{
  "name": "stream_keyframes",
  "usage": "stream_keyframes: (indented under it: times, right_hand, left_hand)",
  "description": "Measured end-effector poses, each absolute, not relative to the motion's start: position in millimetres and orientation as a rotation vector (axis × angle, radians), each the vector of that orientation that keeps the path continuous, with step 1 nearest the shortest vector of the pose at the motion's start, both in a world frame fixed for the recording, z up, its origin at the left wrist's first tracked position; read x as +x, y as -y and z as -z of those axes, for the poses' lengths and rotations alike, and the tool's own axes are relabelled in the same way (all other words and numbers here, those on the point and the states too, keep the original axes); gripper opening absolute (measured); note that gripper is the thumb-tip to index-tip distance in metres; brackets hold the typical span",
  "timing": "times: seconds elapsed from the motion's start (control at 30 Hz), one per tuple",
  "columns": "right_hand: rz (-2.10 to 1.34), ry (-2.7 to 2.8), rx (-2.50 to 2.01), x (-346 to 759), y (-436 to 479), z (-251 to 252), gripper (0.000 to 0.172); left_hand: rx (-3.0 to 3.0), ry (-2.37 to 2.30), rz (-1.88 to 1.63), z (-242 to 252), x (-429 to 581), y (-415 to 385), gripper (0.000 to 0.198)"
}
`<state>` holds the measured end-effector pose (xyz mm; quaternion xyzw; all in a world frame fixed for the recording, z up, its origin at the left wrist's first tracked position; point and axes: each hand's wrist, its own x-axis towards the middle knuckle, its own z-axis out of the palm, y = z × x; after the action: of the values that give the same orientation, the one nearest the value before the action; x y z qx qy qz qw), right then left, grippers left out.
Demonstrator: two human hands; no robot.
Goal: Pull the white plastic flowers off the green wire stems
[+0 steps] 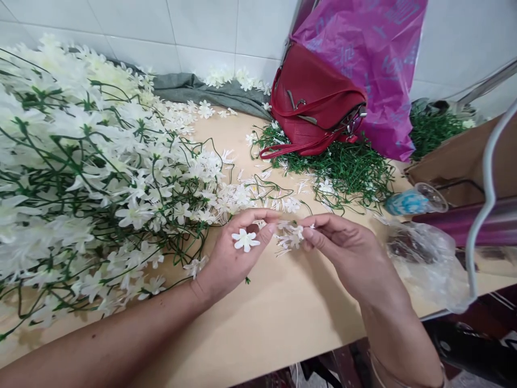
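Note:
Above the table's near half, my left hand (pixel 234 253) and my right hand (pixel 339 248) come close together, fingers pinched. Between their fingertips are small white artificial flower parts (pixel 293 236) with thin strands; which fingers grip which piece is partly hidden. A white artificial flower (pixel 245 240) shows against my left hand, below the thumb and index finger. Its green stem end (pixel 247 280) pokes out under the palm. Just beyond my fingertips lie loose white stamens and petals (pixel 238 196). A large heap of white flowers on green stems (pixel 100 178) spreads beside my left hand.
A red handbag (pixel 311 102) rests on green stems (pixel 343 167) before a purple plastic bag (pixel 363 64). On the right are a cup with blue contents (pixel 412 200), a clear plastic bag (pixel 428 258), a cardboard box (pixel 456 156) and a pale curved tube (pixel 487 188).

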<state>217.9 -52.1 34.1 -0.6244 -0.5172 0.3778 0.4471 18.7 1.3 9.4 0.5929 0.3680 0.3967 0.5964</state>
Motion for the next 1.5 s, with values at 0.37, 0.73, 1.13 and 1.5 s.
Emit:
stream_keyframes:
  times: [0.37, 0.73, 1.13, 1.5]
  right_hand:
    - [-1.112, 1.142, -1.364, 197, 13, -33, 0.028]
    - [-0.694, 1.409, -1.42, 185, 29, -32, 0.012]
    - [-0.923, 1.107, -1.443, 174, 24, -30, 0.035]
    - [-0.932, 1.134, -1.452, 176, 25, -27, 0.036]
  left_hand:
    - [1.268, -0.921, -1.056, -1, 22, -6, 0.015]
    - [1.286, -1.027, -1.111, 2, 25, -8, 0.022]
    - [1.387, -0.961, -1.087, 3, 26, -4, 0.016]
    - [1.462, -0.968, -1.052, 1, 22, -1, 0.016]
